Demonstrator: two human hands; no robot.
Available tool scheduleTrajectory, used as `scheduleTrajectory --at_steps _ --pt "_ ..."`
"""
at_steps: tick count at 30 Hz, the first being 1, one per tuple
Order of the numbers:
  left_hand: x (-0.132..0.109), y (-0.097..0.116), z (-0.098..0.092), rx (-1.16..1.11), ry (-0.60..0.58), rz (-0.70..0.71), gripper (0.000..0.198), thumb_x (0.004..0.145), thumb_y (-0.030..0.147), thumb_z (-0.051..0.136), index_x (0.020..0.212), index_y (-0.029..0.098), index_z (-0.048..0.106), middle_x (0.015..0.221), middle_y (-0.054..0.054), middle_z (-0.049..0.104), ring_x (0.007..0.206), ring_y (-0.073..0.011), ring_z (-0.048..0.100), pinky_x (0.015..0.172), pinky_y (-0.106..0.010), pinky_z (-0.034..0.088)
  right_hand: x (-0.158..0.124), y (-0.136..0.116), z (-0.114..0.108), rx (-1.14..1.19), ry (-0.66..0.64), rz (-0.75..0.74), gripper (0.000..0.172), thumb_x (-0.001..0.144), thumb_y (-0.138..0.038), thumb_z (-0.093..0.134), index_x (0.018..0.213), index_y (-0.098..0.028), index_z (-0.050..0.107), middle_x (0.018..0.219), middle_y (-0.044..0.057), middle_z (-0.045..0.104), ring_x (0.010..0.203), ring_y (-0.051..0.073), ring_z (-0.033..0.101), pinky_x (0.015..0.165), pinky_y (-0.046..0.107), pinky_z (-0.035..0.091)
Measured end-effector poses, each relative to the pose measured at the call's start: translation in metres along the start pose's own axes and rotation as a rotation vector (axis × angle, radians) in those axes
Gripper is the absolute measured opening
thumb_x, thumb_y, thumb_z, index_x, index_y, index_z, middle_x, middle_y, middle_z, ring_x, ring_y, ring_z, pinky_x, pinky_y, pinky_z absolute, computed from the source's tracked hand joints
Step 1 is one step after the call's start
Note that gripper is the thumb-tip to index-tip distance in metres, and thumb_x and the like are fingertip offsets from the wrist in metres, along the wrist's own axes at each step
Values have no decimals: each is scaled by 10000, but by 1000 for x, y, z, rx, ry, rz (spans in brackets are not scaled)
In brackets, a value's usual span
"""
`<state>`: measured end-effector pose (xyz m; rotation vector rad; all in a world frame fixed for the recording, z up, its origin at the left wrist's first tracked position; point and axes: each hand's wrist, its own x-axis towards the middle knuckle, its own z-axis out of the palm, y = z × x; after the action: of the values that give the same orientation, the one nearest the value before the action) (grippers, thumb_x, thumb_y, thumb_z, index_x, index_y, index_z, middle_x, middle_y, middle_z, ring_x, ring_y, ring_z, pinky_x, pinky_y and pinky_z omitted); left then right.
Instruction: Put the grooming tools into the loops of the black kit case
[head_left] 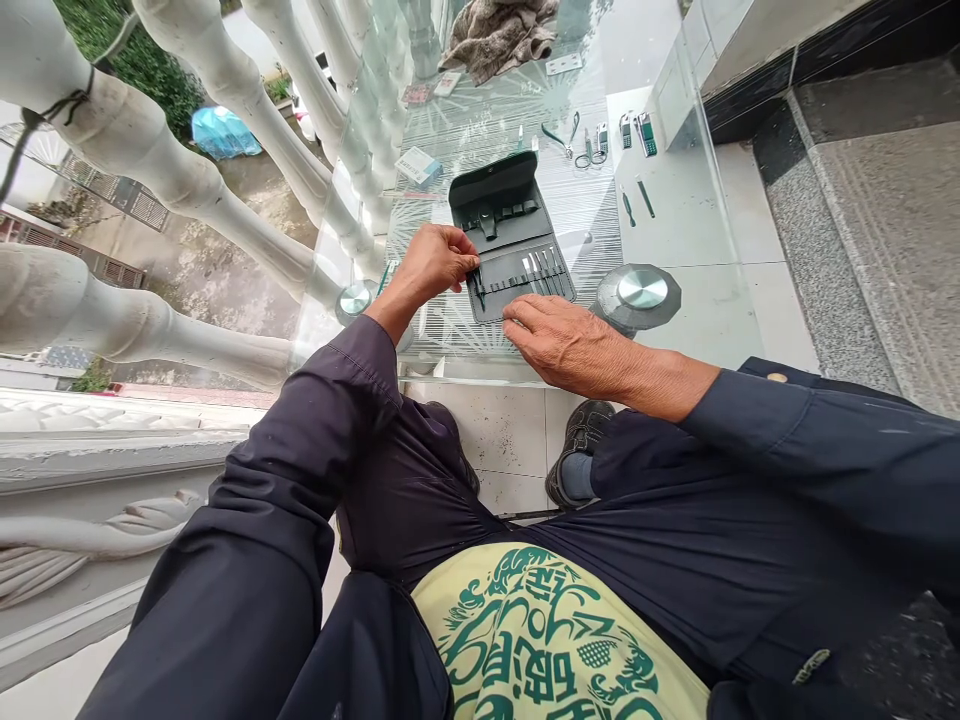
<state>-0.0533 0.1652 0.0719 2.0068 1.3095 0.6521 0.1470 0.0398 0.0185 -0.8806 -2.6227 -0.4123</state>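
Head view: my left grip [435,262] pinches a small dark tool [478,288] at the left edge of the open case [517,235] on the glass worktop [487,130], my right grip [562,345] flat and open on its near edge.

Soft, even daylight is falling across a glass table [675,210] that is standing on pale floor tiles [510,420], with a crumpled brownish cloth [499,35] lying at its far end. White turned balusters [187,190] are lining the left side, and a blue tarp [221,132] and green plants are showing on the ground beyond them. A speckled grey granite step [862,230] is running along the right.
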Motion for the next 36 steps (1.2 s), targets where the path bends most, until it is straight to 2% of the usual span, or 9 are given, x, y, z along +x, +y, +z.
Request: scheduleTrajectory --at_steps 4,10,20,27,36 --pt "-4 -1 -2 -15 2 15 45 762 183 716 771 150 688 647 -8 580 514 -93 512 558 -282 476 0 1 0 3 12 -6 261 863 -6 402 1015 -89 597 1088 179 560 1011 266 449 777 372 366" --pt "-7 -4 -2 -35 -3 18 42 736 189 707 768 163 698 659 -16 578 529 -98 500 574 -301 451 0 0 -1 39 -9 15 281 856 12 396 1018 -80 607 1100 189 566 1015 268 455 796 381 368" --pt "-13 0 -1 9 -13 -1 59 747 182 705 795 186 671 625 15 529 518 -91 457 544 -272 398 0 -1 2 1 -5 9 261 869 -6 400 1016 -85 601 1105 183 560 1005 264 449 777 371 365" --pt "-18 8 -1 67 -9 -4 64 764 163 691 807 195 655 683 5 547 536 -98 487 558 -273 409 0 -1 1 24 -12 16 285 858 13 393 1029 -75 603 1099 189 564 1009 272 447 781 383 371" --pt "-22 8 -2 194 -11 96 72 810 192 652 878 218 658 748 0 586 493 -119 554 549 -283 418 1 -5 -2 -50 -22 -10 281 855 14 385 1003 -86 601 1078 182 564 992 275 454 785 388 385"
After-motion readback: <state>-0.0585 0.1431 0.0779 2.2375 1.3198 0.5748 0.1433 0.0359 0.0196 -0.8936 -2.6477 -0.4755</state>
